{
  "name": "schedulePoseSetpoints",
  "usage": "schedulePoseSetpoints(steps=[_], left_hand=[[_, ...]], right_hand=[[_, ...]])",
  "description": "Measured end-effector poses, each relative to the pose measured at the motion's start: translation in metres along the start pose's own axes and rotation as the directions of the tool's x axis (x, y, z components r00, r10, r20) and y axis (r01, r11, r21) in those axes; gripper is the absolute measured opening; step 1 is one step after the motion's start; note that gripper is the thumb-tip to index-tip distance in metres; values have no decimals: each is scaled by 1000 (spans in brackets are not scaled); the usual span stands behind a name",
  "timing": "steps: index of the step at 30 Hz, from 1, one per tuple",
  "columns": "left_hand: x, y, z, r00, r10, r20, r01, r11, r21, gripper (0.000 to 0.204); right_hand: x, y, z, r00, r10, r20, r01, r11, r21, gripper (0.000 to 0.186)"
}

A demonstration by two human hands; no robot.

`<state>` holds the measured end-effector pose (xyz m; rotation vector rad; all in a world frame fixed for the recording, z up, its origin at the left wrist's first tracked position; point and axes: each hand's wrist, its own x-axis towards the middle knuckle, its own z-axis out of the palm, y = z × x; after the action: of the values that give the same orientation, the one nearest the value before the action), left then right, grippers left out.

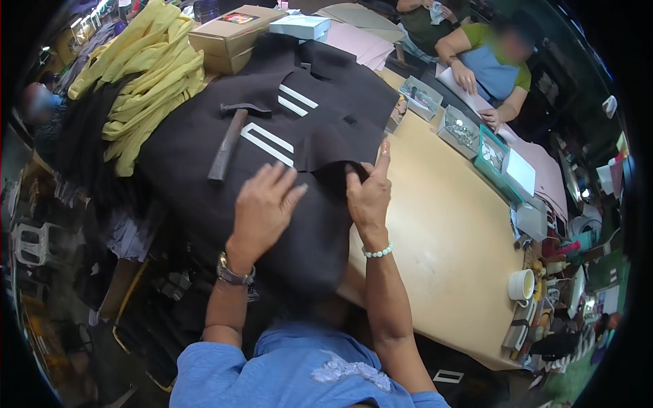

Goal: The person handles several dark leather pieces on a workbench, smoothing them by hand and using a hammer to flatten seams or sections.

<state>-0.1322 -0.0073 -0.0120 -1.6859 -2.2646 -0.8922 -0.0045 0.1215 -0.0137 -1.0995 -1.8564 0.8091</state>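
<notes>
The dark fabric (323, 136) is spread directly ahead of and beneath both hands, its long axis running from the far end of the table (435, 217) toward the body; its right-hand edge, raised in a fold, is met by the right hand (368, 189), which is the nearer one to it; that edge appears to be pinched between thumb and fingers; the left hand (264, 204) is held apart from the right, fingers spread and loosely curved, and whether the cloth is touched by it cannot be told; the fabric looks matte, smooth and fairly thick, marked with flat white strips (266, 149); beside them a hammer (229, 143) is laid, its handle straight and worn, its head dark; crumpled yellow cloth (146, 88) is heaped beyond, in soft ridges.
</notes>
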Motion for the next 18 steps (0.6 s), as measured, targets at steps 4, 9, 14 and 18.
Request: schedulePoseSetpoints(steps=[4, 9, 14, 18], left_hand=[[35, -52, -19, 975, 25, -219, 44, 951, 305, 39], [51, -97, -15, 964, -267, -18, 262, 930, 257, 37], [56, -107, -11, 962, -247, -114, 251, 968, 21, 35], [55, -110, -14, 945, -254, -206, 263, 965, 21, 36]], right_hand=[[7, 17, -1, 993, -39, -110, 47, 996, 74, 75], [12, 17, -2, 979, -22, -201, 54, 986, 155, 69], [13, 15, -17, 956, 80, -282, 37, 921, 388, 58], [8, 17, -42, 929, 132, -346, 67, 859, 507, 55]])
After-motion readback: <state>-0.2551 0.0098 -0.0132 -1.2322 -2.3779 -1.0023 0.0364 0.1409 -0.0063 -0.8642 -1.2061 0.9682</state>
